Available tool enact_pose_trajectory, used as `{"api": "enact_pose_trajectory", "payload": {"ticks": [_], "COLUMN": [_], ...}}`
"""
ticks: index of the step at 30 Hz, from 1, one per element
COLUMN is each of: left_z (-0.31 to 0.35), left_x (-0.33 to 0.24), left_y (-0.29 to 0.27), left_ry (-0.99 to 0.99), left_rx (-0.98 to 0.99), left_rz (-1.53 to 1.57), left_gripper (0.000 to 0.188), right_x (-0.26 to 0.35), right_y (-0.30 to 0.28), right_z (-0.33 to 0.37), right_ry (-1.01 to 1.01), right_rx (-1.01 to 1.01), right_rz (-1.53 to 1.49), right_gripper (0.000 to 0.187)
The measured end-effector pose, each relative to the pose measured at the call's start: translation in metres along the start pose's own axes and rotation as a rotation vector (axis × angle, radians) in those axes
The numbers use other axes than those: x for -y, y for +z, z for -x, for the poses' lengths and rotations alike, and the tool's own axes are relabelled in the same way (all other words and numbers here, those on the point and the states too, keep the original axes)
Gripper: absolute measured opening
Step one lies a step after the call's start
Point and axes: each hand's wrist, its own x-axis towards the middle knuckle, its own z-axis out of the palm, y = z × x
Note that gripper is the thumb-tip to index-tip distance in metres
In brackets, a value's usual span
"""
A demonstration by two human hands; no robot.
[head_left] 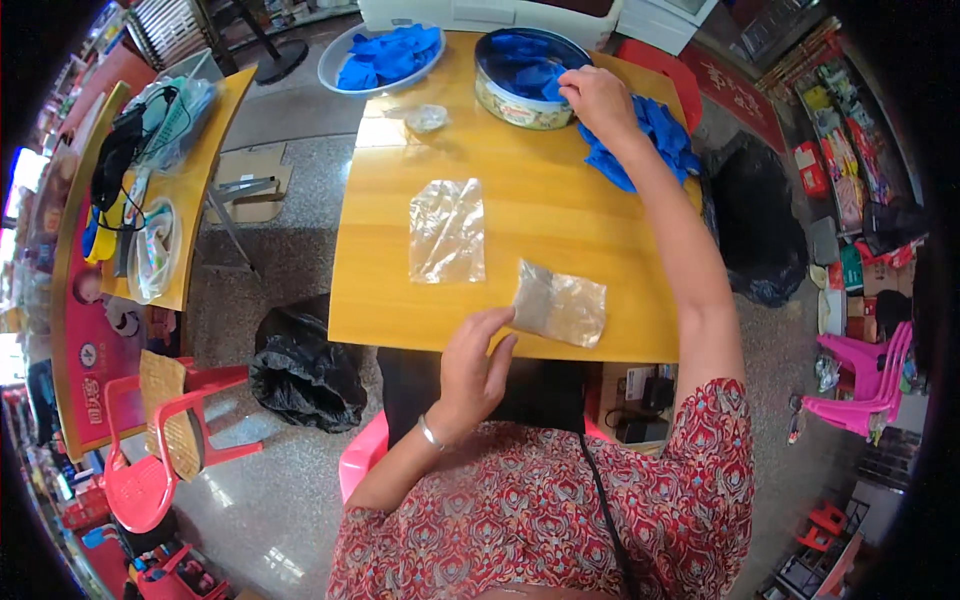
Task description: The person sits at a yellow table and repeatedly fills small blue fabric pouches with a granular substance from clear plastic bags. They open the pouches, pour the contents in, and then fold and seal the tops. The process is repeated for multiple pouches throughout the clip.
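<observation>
My right hand (600,100) reaches over the rim of a round patterned tub (522,108) at the far side of the table. Its fingers are closed on a crumpled blue piece (548,84), thin like a glove, though its exact kind I cannot make out. More blue pieces lie inside the tub. Near the front edge my left hand (474,366) is open, thumb and fingers apart, its fingertips at the left corner of a small clear plastic bag (575,308). A second clear bag (447,232) lies flat farther back to the left.
A white basin (330,75) of blue pieces stands at the far left, and a blue pile (655,140) lies right of the tub. A small clear object (427,119) sits nearby. Black bags (305,365) flank the wooden table (530,220). A red chair (140,490) stands left.
</observation>
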Motion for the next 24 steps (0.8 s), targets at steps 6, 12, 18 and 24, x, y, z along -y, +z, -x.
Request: {"api": "enact_pose_trajectory", "payload": {"ticks": [6,12,18,24], "left_z": [0.000,-0.001,-0.005,0.002], "left_x": [0.010,0.014,0.010,0.001], "left_y": [-0.011,-0.010,-0.006,-0.007], "left_ry": [-0.112,-0.145,-0.160,-0.262], "left_rx": [-0.054,-0.064,-0.063,-0.112], "left_rz": [0.113,0.157,0.251,0.502], "left_gripper": [0.022,0.016,0.012,0.017], "right_x": [-0.002,-0.011,-0.043,0.050], "right_y": [0.013,0.017,-0.014,-0.090], "right_z": [-0.059,-0.075,-0.066,0.001], "right_ry": [0.194,0.203,0.088,0.208], "right_rx": [0.617,0.562,0.317,0.160], "right_rz": [0.362,0.289,-0.238,-0.878], "right_gripper": [0.025,0.023,0.020,0.020]}}
